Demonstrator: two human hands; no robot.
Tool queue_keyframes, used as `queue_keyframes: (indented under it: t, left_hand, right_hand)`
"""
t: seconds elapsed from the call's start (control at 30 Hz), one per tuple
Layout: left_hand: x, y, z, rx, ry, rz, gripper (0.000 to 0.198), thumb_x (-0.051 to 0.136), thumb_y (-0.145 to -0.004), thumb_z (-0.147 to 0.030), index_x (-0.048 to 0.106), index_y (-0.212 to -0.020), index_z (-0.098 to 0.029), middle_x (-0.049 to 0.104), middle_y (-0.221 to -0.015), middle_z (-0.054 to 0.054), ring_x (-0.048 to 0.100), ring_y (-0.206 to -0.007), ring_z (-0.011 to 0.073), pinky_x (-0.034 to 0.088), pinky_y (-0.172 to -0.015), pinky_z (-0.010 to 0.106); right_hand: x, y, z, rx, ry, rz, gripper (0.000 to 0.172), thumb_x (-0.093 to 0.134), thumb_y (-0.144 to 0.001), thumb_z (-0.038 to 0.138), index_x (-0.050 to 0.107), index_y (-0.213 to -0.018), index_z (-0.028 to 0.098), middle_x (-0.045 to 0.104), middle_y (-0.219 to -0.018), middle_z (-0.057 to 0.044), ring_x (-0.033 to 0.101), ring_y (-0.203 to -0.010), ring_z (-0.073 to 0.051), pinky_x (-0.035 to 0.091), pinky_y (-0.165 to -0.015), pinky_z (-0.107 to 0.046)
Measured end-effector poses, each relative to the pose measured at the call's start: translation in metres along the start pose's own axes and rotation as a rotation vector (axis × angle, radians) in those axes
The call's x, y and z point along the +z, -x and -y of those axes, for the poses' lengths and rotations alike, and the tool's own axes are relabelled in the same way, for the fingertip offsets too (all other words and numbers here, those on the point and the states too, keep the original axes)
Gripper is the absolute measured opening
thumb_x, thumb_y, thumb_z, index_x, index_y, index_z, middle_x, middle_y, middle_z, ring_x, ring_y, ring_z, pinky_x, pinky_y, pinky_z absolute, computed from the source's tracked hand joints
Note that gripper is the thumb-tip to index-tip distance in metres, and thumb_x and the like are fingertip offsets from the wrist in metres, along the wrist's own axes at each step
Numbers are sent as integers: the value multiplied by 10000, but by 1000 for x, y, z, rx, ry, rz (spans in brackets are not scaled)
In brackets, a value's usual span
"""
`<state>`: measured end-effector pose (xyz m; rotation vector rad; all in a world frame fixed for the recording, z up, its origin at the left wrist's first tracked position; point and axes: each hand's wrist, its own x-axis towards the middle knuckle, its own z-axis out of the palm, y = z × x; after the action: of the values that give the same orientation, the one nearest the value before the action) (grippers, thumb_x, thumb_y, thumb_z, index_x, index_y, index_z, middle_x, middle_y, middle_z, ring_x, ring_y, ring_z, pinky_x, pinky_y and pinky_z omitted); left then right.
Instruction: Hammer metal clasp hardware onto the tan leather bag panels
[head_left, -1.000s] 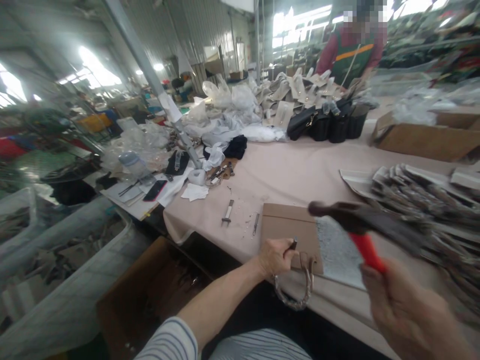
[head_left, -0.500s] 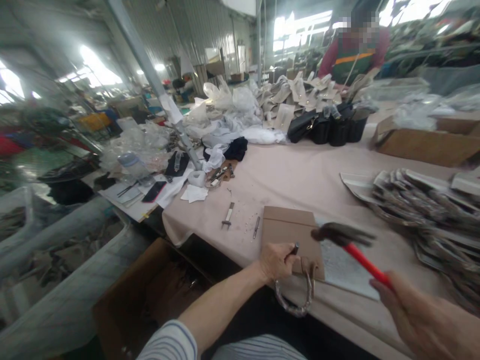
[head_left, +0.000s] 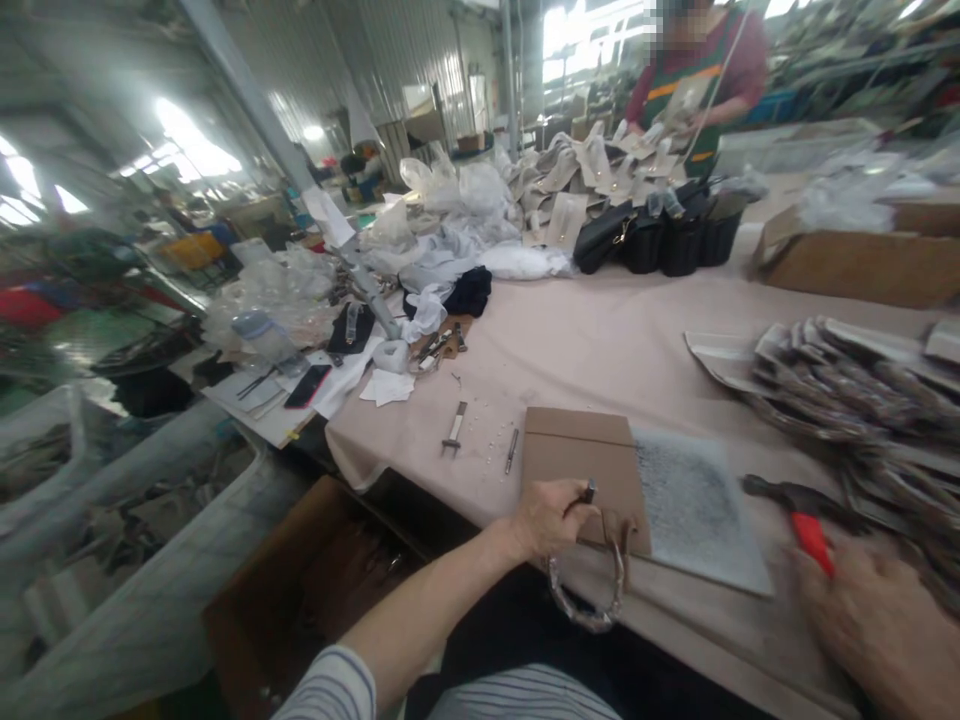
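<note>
My left hand [head_left: 555, 515] is closed around a short metal punch [head_left: 590, 490], whose top end sticks up above the fist. That fist rests on a tan bag panel [head_left: 581, 455] at the table's front edge. From the panel's near side a plastic-wrapped handle loop [head_left: 589, 620] hangs over the edge. Off to the right, my right hand [head_left: 870, 600] grips a claw hammer [head_left: 814, 535] by its red handle, low beside the grey slab [head_left: 697, 510]; whether the hammer touches the table I cannot tell. The panel lies partly over the slab.
A thin metal rod [head_left: 511, 451], a small tool [head_left: 454, 430] and tiny bits lie left of the panel. Wrapped bag pieces [head_left: 832, 400] are heaped at right. Black bags [head_left: 660, 240] and a carton [head_left: 862, 265] stand farther back. Across the table works another person [head_left: 697, 85].
My right hand has carried the hammer down and to the right, away from the panel, uncovering the grey slab. My left hand stays nearly in place. The person opposite has lifted a piece.
</note>
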<state>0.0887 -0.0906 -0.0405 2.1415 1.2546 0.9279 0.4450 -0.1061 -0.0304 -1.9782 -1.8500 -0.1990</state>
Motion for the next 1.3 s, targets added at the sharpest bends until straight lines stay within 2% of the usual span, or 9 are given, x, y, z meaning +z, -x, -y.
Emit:
queue_keyframes:
  t: [0.1, 0.27, 0.4, 0.47, 0.63, 0.8, 1.0, 1.13, 1.3]
  left_hand:
    - [0, 0, -1, -21, 58, 5, 151, 655, -912, -281, 718, -999, -175, 776, -954, 84, 744, -909, 211, 598, -871, 298]
    - [7, -3, -3, -167, 316, -73, 149, 658, -889, -310, 714, -908, -174, 770, -877, 75, 738, -832, 207, 595, -823, 311]
    - [-13, -28, 11, -562, 792, -528, 337, 548, -947, -483, 638, -983, -160, 744, -823, 64, 725, -693, 176, 597, -689, 300]
    - [-38, -43, 25, -640, 787, -648, 321, 543, -946, -463, 622, -1001, -156, 744, -847, 65, 725, -692, 171, 589, -677, 292]
    - [-98, -50, 61, -728, -132, -327, 216, 586, -932, -319, 704, -872, -148, 749, -850, 111, 733, -852, 242, 556, -785, 323]
    - [-102, -35, 71, -787, -689, 14, 261, 580, -934, -219, 697, -1158, -157, 735, -1121, 169, 702, -1063, 291, 524, -911, 368]
    - [-80, -34, 56, -592, -622, 2, 192, 567, -950, -267, 732, -1004, -186, 745, -1087, 139, 707, -1004, 274, 542, -886, 368]
    - [-76, -48, 54, -753, -402, 45, 166, 745, -807, -342, 725, -805, -177, 764, -909, 174, 724, -969, 335, 552, -872, 415]
    - [-80, -62, 62, -836, -274, 58, 173, 748, -666, -141, 615, -565, -189, 752, -789, 187, 735, -976, 361, 550, -880, 415]
  right_hand:
    - [7, 6, 57, -197, -103, 1, 600, 385, -988, 529, 584, -1314, 66, 611, -1251, -288, 592, -1152, -400, 483, -885, -525]
    - [37, 27, 137, -494, -157, 77, 495, 401, -1008, 420, 515, -1400, 141, 554, -1449, -184, 469, -1344, -376, 383, -1069, -569]
    - [49, 38, 143, -476, -109, 110, 511, 384, -1015, 393, 506, -1435, 129, 531, -1494, -152, 419, -1388, -366, 321, -1121, -572]
    - [48, 37, 141, -460, -107, 118, 517, 377, -1016, 396, 513, -1432, 121, 528, -1498, -149, 417, -1387, -367, 317, -1125, -576]
    - [43, 34, 146, -402, -103, 146, 508, 375, -1012, 391, 515, -1429, 138, 525, -1501, -139, 416, -1391, -358, 310, -1130, -583]
    - [47, 33, 144, -422, -149, 164, 646, 458, -949, 526, 456, -1465, 138, 497, -1512, -172, 407, -1386, -391, 313, -1115, -623]
    - [55, 32, 139, -437, -167, 126, 694, 415, -932, 586, 385, -1497, 184, 514, -1483, -178, 433, -1353, -418, 334, -1072, -641]
    - [58, 30, 140, -449, -139, 99, 704, 382, -931, 625, 407, -1473, 176, 519, -1469, -189, 450, -1325, -425, 350, -1045, -641]
    - [57, 26, 145, -417, -122, 117, 698, 404, -933, 626, 432, -1461, 170, 515, -1477, -182, 440, -1327, -417, 343, -1048, -628]
